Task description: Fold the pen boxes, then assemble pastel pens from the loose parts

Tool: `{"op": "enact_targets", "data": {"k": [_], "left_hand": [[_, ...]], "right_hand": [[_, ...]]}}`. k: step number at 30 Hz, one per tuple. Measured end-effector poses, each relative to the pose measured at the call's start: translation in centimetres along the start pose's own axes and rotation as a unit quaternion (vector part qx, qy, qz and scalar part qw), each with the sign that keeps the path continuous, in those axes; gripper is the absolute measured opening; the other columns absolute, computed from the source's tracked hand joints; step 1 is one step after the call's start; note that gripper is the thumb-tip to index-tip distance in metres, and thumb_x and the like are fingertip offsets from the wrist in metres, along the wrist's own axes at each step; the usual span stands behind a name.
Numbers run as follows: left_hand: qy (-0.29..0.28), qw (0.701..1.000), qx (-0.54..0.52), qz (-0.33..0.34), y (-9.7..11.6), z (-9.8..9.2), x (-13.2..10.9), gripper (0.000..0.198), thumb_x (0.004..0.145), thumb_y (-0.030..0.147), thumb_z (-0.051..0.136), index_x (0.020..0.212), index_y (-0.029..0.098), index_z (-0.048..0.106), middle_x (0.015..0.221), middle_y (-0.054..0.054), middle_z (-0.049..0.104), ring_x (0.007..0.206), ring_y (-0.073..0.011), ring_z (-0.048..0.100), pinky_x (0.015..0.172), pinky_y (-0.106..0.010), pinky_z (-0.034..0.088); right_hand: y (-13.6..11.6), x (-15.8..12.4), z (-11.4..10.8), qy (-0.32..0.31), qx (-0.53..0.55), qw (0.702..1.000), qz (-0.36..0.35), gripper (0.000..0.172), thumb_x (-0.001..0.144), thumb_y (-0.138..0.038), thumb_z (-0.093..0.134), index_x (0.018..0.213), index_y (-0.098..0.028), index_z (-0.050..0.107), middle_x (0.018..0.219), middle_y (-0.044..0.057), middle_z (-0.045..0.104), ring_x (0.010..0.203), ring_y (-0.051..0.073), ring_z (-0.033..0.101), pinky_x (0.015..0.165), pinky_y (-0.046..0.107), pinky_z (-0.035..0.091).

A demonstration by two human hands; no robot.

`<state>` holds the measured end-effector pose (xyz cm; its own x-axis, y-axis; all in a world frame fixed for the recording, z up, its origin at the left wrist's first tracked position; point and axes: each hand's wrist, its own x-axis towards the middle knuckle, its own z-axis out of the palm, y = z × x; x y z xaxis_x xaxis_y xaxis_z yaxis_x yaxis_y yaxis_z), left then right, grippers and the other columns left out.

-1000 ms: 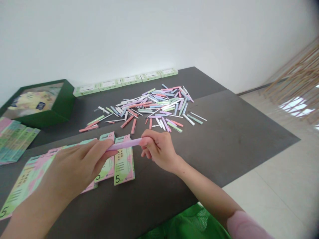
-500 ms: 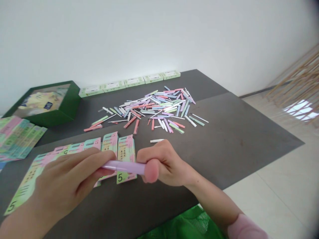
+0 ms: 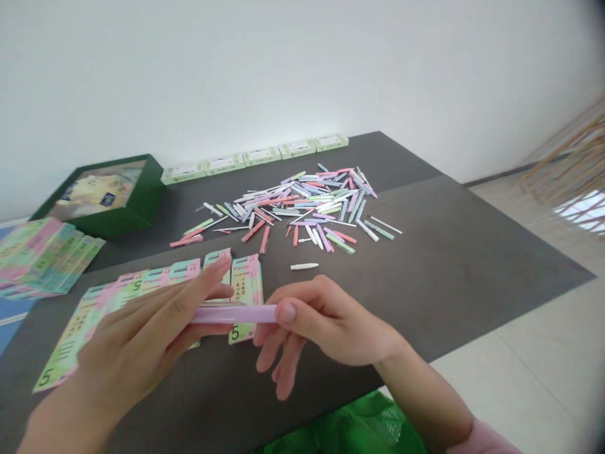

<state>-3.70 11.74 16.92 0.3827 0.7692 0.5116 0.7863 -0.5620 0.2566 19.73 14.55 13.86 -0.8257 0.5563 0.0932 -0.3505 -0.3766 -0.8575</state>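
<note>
A light purple pen (image 3: pixel 255 314) lies level between my two hands, above the dark table. My left hand (image 3: pixel 151 328) holds its left end between thumb and fingers, with the index finger raised. At the right end, my right hand (image 3: pixel 316 321) pinches the pen with thumb and index finger, its other fingers hanging loosely spread. Beneath and behind the hands are printed cards marked 5 (image 3: pixel 246 284), partly covered by my left hand. A single white pen piece (image 3: pixel 304 267) rests just beyond my right hand.
A wide pile of coloured pen pieces (image 3: pixel 312 202) covers the middle of the dark table (image 3: pixel 425 252). Behind it, pale green boxes (image 3: pixel 262 155) line the wall. A green box (image 3: pixel 142 198) with packets and a stack of cards (image 3: pixel 42 255) are at left. Green mesh (image 3: pixel 359 425) hangs below the front edge.
The fingers of my right hand have unfolded from a fist around the pen's end into a thumb-and-index pinch. My left index finger has lifted. The view has shifted slightly left.
</note>
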Motion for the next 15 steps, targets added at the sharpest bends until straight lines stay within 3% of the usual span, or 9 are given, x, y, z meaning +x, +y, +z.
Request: {"op": "enact_targets", "data": {"k": [3, 7, 11, 15], "left_hand": [[0.037, 0.996, 0.049, 0.07, 0.4, 0.6, 0.6, 0.062, 0.093, 0.046, 0.051, 0.149, 0.035, 0.027, 0.091, 0.007, 0.079, 0.073, -0.0132, 0.074, 0.058, -0.018, 0.052], [0.055, 0.997, 0.012, 0.044, 1.1, 1.5, 0.6, 0.053, 0.096, 0.044, 0.046, 0.147, 0.035, 0.034, 0.082, 0.009, 0.078, 0.057, -0.0098, 0.07, 0.044, -0.017, 0.044], [0.089, 0.988, -0.127, -0.019, 1.7, 2.3, -0.2, 0.046, 0.097, 0.039, 0.046, 0.142, 0.03, 0.046, 0.091, 0.005, 0.078, 0.069, -0.0109, 0.071, 0.066, -0.019, 0.052], [0.074, 0.938, -0.322, -0.106, 2.6, 3.5, -0.8, 0.041, 0.096, 0.044, 0.045, 0.133, 0.03, 0.055, 0.102, 0.001, 0.077, 0.09, -0.0163, 0.072, 0.089, -0.028, 0.054]], "right_hand": [[1.6, -0.3, 0.0, 0.037, -0.015, 0.999, 0.017, 0.037, 0.095, -0.052, 0.044, 0.094, -0.016, 0.051, 0.067, -0.001, 0.062, 0.048, 0.008, 0.065, 0.045, 0.014, 0.048], [2.7, -0.2, -0.1, 0.068, -0.035, 0.997, 0.011, 0.034, 0.095, -0.053, 0.043, 0.094, -0.019, 0.046, 0.062, -0.003, 0.061, 0.045, 0.011, 0.065, 0.04, 0.014, 0.047], [3.1, 0.1, 0.0, 0.091, -0.098, 0.991, -0.023, 0.037, 0.096, -0.054, 0.041, 0.104, -0.018, 0.049, 0.063, -0.003, 0.06, 0.046, 0.011, 0.065, 0.042, 0.016, 0.048], [4.6, 0.5, -0.2, 0.096, -0.103, 0.988, -0.058, 0.038, 0.097, -0.054, 0.04, 0.108, -0.019, 0.049, 0.065, -0.002, 0.061, 0.049, 0.012, 0.067, 0.045, 0.017, 0.05]]}}
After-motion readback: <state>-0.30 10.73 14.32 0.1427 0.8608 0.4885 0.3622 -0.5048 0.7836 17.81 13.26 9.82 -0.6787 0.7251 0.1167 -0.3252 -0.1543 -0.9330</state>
